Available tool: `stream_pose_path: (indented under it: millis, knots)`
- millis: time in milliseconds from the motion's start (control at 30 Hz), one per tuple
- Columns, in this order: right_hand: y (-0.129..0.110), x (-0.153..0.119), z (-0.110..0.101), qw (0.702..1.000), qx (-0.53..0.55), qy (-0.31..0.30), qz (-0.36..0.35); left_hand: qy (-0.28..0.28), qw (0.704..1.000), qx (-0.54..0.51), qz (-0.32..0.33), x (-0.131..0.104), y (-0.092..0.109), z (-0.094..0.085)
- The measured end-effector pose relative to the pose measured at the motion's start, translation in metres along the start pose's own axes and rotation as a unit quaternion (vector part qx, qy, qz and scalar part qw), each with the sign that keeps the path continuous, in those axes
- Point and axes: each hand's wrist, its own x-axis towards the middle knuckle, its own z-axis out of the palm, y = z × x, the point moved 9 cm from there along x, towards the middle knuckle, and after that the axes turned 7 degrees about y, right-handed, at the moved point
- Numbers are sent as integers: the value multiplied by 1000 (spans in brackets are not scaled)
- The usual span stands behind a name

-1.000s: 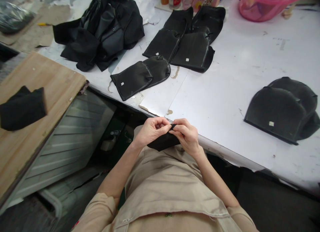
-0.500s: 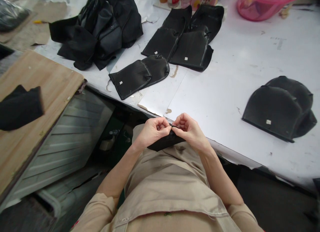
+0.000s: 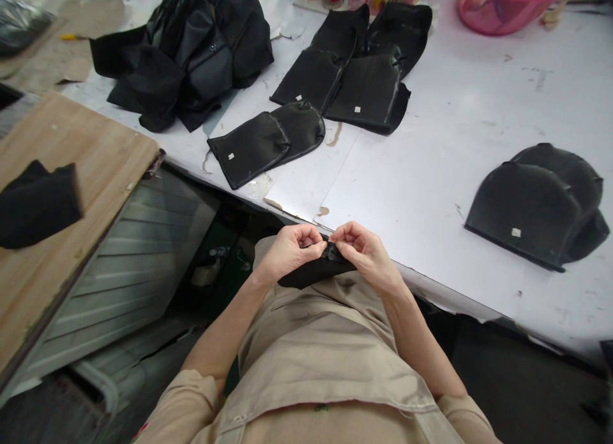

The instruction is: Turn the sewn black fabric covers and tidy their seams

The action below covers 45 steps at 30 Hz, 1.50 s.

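A black fabric piece [image 3: 311,275] hangs over my lap at the table's front edge. Thumb and fingertips of my left hand [image 3: 299,249] pinch its upper edge. Close beside it, my right hand [image 3: 361,249] pinches the same edge, with a small gap between the two. What the fingertips cover is hidden. Just beyond my hands on the table lies a pair of black sewn pieces [image 3: 251,150] with a small white tag; more stacked black pieces [image 3: 364,89] with such tags lie behind it.
A crumpled heap of black fabric [image 3: 205,54] lies at the back left. At the right rests a stack of rounded black pieces [image 3: 524,204]. A pink basket [image 3: 498,13] stands at the back right. The wooden board [image 3: 96,150] at left carries a black cloth [image 3: 41,204].
My fingertips have moved slightly apart along the edge, so more of the black fabric shows between them. The view has shifted a little; the other things stay put.
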Motion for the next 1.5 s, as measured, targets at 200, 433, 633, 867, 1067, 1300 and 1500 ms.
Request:
stream_pose_path:
  millis: [200,433,633,867,1067,1300,1500]
  knots:
    - [-4,-2,0,1000,-16,-16,-9,-7,1000,-15,-13,0,0,3]
    - [-4,1,8,999,-3,-35,-4,-45,999,-26,-15,-2,0,13]
    - [-6,-2,0,998,-37,-33,-33,-62,996,-59,-26,-2,-2,14]
    - [-21,-17,-1,971,-149,-91,-165,-50,997,-53,-22,-1,3,11]
    - [-14,-14,-4,979,-130,-25,-155,-56,995,-75,-20,0,4,12]
    - [3,-7,-11,996,-51,20,-68,-133,986,-97,2,-3,11,14]
    - [2,-7,-11,999,-19,32,-40,-108,990,-89,-13,-4,7,12]
